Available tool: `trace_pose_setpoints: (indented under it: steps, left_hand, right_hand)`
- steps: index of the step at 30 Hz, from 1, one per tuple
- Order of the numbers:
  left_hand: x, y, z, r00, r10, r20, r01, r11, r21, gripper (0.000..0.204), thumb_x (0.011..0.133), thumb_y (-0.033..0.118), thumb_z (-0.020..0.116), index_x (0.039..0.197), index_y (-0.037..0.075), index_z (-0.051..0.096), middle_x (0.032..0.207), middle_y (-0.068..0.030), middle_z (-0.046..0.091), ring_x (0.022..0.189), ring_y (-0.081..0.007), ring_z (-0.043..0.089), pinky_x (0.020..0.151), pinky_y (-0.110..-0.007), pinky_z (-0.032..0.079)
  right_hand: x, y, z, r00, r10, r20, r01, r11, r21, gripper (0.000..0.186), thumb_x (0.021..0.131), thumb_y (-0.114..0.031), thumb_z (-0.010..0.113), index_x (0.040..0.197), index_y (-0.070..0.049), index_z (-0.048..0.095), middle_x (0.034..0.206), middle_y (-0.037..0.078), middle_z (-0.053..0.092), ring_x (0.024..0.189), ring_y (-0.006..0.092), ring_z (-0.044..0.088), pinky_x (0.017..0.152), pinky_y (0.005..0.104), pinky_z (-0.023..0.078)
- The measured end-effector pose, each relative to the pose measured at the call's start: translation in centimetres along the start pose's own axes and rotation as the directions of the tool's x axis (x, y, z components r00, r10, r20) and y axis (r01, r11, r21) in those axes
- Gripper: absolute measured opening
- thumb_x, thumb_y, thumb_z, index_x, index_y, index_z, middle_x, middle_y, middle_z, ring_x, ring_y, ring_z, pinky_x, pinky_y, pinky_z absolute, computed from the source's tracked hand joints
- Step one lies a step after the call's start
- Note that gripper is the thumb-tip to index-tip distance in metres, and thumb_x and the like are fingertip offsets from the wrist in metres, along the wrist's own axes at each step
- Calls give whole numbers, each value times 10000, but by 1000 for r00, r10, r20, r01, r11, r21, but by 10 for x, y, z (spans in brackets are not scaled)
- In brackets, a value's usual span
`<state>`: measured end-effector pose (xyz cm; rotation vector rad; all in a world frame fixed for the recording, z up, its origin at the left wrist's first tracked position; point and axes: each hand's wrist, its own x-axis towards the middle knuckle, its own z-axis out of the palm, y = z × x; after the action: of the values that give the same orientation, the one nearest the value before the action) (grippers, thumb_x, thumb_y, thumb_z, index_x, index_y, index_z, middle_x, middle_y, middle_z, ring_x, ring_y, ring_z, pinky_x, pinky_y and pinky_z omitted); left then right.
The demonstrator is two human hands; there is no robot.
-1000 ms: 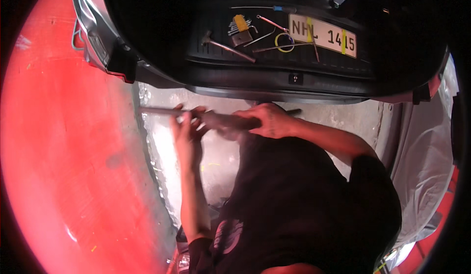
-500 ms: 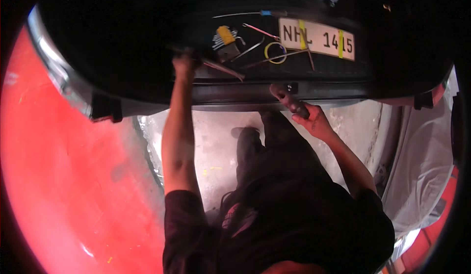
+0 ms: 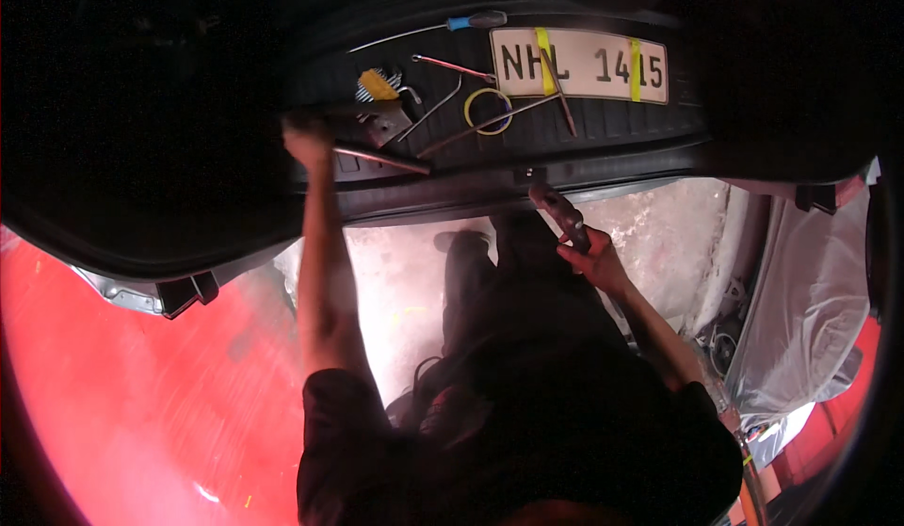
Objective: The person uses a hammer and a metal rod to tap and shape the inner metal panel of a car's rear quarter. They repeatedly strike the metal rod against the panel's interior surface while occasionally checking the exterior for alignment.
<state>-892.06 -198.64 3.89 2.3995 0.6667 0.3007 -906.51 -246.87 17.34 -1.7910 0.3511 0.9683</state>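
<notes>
My right hand grips the end of a dark elongated tool with a rounded head, held over the lip of a car boot. My left hand is in the boot, blurred, with its fingers curled; a dark bar-like thing seems to run from it, but its kind is unclear. Beside it lies a metal tube. Just right of that hand are a grey metal block and a hex key set in a yellow holder. A yellow ring, perhaps a tape roll, lies farther right.
A blue-handled screwdriver, a reddish spanner, a thin bent rod and a long T-shaped tool lie in the boot. A white number plate bears yellow tape strips. Plastic sheeting hangs at right.
The view has shifted, so the boot contents appear farther left. My left hand has shifted left and slightly down in view; my right hand still holds the dark tool, slightly lower.
</notes>
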Motion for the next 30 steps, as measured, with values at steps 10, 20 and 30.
trace_pose_setpoints:
  steps: [10,20,30]
  left_hand:
    - [-148,174,114,684,554,475,-638,770,22,294,744,98,605,1037,65,596,1067,-143,582,1061,-333,535,910,-450,428]
    - [-143,176,80,702,454,549,-524,851,-34,353,732,110,634,1078,71,574,1078,-140,589,998,-336,596,813,-440,510]
    - [-224,86,-112,969,211,131,-215,976,15,195,775,92,662,970,93,645,861,-111,582,747,-352,614,617,-439,493]
  right_hand:
    - [10,-10,-14,994,-56,-94,50,997,-60,166,849,-163,703,921,-31,631,669,11,586,551,83,543,525,257,439]
    - [-7,-11,-10,997,-78,-26,77,996,-36,187,851,-186,711,894,-22,631,659,11,577,558,92,540,527,259,434]
    - [-9,-34,15,988,-78,131,95,987,-127,235,832,-245,746,886,-36,653,693,-13,588,569,76,517,518,252,397]
